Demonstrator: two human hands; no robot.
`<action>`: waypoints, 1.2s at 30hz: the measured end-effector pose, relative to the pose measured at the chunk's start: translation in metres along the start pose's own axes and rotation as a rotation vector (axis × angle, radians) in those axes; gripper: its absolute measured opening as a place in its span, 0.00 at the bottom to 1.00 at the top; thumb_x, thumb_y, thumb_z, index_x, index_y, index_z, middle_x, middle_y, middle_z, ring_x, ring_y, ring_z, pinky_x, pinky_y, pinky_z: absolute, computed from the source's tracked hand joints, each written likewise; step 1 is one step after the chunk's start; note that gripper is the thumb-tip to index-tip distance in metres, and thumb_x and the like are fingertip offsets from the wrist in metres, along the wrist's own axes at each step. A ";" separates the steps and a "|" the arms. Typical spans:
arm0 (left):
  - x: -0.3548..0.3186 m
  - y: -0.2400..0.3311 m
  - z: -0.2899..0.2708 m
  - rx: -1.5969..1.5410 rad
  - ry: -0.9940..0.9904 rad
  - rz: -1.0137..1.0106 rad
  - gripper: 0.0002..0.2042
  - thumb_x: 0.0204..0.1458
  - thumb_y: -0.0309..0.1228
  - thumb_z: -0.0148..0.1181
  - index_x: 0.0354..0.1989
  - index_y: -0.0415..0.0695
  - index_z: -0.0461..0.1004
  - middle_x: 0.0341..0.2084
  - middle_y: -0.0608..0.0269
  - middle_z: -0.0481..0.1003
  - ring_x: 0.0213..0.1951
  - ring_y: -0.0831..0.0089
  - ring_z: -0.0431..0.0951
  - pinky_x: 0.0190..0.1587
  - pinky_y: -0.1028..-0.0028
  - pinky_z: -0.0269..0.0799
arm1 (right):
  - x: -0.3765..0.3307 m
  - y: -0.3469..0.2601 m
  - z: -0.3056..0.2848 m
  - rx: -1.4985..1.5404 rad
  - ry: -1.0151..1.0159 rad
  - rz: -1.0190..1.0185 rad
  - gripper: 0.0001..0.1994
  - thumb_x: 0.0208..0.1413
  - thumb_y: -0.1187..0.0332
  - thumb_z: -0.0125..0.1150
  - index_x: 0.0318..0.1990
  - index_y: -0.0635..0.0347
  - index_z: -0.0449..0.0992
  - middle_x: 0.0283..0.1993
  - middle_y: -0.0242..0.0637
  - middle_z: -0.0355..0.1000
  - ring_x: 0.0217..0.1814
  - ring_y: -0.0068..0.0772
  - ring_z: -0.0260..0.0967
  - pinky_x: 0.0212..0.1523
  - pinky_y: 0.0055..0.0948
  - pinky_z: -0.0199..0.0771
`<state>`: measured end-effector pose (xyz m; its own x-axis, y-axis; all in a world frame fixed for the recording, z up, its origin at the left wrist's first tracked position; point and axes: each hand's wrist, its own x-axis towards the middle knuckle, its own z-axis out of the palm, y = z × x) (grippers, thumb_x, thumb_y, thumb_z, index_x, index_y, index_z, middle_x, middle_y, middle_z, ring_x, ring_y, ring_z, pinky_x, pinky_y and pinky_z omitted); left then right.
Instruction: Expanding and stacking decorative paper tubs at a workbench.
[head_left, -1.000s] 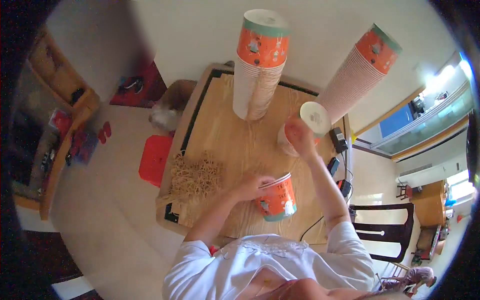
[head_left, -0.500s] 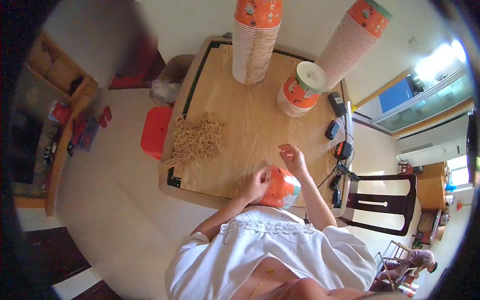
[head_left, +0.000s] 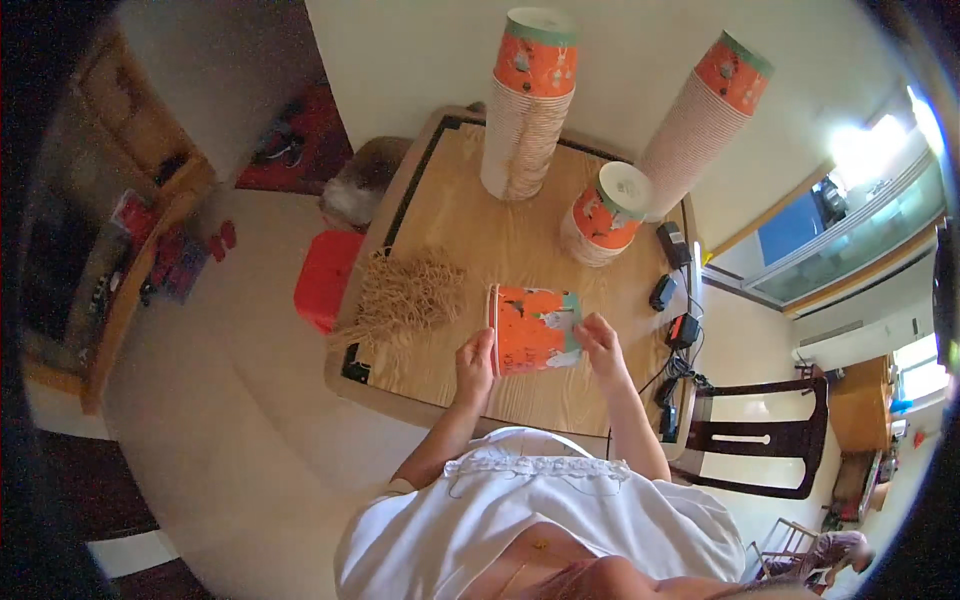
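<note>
An orange paper bucket (head_left: 538,332) with a green band round its base is held on its side above the near part of the table, its rim to the left and base to the right. My left hand (head_left: 476,362) grips the rim end, thumb on the outer wall. At the base end, my right hand (head_left: 600,346) is closed on the edge with its fingers bent. Left of the bucket lies a loose heap of tan cords (head_left: 408,298). The inside of the bucket is hidden from view.
Tall nested stacks of like buckets stand at the far side, one at the middle (head_left: 528,120) and one at the right (head_left: 700,125). A shorter upside-down stack (head_left: 605,215) is between them. Black adapters (head_left: 683,330) line the right edge. A red stool (head_left: 328,278) and dark chair (head_left: 760,437) flank the table.
The bucket has moved up and away from my body, and its side now faces up. My right hand has come down from the air onto its base; my left hand has shifted to the rim.
</note>
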<state>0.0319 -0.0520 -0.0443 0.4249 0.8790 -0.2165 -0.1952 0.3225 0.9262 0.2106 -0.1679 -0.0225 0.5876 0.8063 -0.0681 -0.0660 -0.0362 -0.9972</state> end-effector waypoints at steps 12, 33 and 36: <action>0.021 -0.006 -0.008 -0.165 0.110 -0.046 0.14 0.56 0.36 0.52 0.37 0.34 0.73 0.28 0.65 0.74 0.30 0.79 0.71 0.34 0.79 0.68 | 0.019 -0.046 -0.023 -0.103 0.053 -0.020 0.06 0.52 0.69 0.58 0.29 0.59 0.68 0.26 0.22 0.63 0.29 0.15 0.58 0.29 0.20 0.57; 0.018 0.031 -0.001 -0.049 -0.287 -0.131 0.14 0.53 0.34 0.55 0.45 0.40 0.71 0.39 0.62 0.75 0.40 0.74 0.75 0.42 0.74 0.71 | 0.044 -0.039 -0.016 -0.275 0.003 -0.146 0.07 0.54 0.68 0.57 0.35 0.57 0.66 0.29 0.23 0.63 0.31 0.16 0.59 0.33 0.18 0.61; 0.031 0.037 -0.007 -0.345 -0.152 -0.346 0.16 0.52 0.33 0.55 0.48 0.40 0.68 0.41 0.58 0.73 0.41 0.69 0.75 0.42 0.67 0.74 | 0.053 -0.018 -0.030 -0.213 -0.096 -0.107 0.08 0.50 0.73 0.60 0.35 0.57 0.67 0.32 0.24 0.65 0.33 0.17 0.60 0.34 0.19 0.62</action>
<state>0.0316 -0.0105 -0.0192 0.6348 0.6478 -0.4213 -0.2899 0.7050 0.6472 0.2673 -0.1424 -0.0091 0.5021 0.8642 0.0318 0.1702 -0.0627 -0.9834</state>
